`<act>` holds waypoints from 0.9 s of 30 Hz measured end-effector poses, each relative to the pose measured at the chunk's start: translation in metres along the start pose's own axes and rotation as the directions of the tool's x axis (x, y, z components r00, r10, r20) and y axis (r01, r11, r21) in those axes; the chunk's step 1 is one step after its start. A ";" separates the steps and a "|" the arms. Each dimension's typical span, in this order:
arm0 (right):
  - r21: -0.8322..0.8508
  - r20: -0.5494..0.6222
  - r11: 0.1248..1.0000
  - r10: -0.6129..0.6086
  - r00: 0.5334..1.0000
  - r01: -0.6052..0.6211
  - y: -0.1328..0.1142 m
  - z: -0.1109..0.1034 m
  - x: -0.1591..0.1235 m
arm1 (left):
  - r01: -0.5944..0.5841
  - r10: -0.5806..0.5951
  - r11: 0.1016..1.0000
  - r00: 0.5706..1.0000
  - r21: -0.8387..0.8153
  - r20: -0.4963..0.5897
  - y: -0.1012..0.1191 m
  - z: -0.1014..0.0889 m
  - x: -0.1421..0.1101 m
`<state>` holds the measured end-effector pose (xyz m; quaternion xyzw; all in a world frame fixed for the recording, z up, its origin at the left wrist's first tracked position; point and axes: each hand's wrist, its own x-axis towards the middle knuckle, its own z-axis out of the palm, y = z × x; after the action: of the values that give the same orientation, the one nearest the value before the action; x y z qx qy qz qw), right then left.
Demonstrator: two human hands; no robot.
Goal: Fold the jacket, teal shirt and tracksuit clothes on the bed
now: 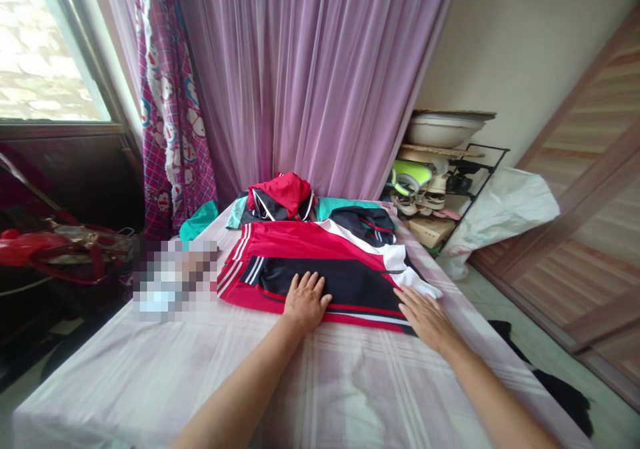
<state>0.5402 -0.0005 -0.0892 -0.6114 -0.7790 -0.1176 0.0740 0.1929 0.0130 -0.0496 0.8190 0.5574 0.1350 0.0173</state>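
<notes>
A red, black and white track jacket (300, 237) lies spread flat across the table, its striped ribbed hem toward the left. A black sleeve (350, 277) with a white-striped cuff is laid over the red body, the cuff pointing left. My left hand (306, 299) rests flat on the black sleeve, fingers apart. To the right, my right hand (425, 317) lies with its fingers stretched out on the garment's right end, beside a white part of it. Neither hand grips the cloth.
Behind the jacket sit a red and black heap of clothes (283, 195) and a dark folded garment (363, 224). A blurred-out item lies at the left table edge. A shoe rack (470, 175) and a white sack (505, 202) stand right; purple curtains (310, 82) hang behind.
</notes>
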 end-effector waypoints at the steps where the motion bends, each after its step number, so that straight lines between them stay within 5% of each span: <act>1: 0.003 0.004 1.000 0.004 1.000 -0.004 0.000 0.001 0.000 | 0.017 -0.018 1.000 1.000 0.021 0.009 -0.013 -0.003 -0.002; 8: 0.020 0.006 1.000 0.023 1.000 -0.023 0.004 0.009 0.001 | 0.143 -0.128 0.972 0.988 0.187 -0.090 -0.115 -0.039 -0.024; 13: 0.029 0.125 0.992 0.119 0.985 -0.123 -0.011 -0.013 0.017 | 0.175 -0.161 0.965 0.983 0.196 -0.086 -0.134 -0.043 -0.029; 16: 0.069 0.115 0.987 0.134 0.984 -0.143 -0.056 -0.045 0.046 | 0.182 -0.171 0.964 0.982 0.194 -0.076 -0.130 -0.043 -0.027; 21: 0.277 0.048 0.952 -0.151 0.987 0.132 -0.175 -0.085 0.101 | 0.188 -0.175 0.960 0.982 0.207 -0.077 -0.126 -0.045 -0.028; 24: 0.344 0.089 0.906 -0.292 0.952 0.246 -0.225 -0.081 0.120 | 0.196 -0.183 0.956 0.980 0.217 -0.080 -0.126 -0.046 -0.029; 27: 0.348 0.226 0.926 -0.230 0.946 0.142 -0.229 -0.063 0.127 | 0.198 -0.184 0.958 0.979 0.208 -0.085 -0.126 -0.045 -0.030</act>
<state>0.2855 0.0497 -0.0171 -0.5232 -0.8455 0.0890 0.0590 0.0569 0.0277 -0.0346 0.7536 0.6454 0.0981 -0.0769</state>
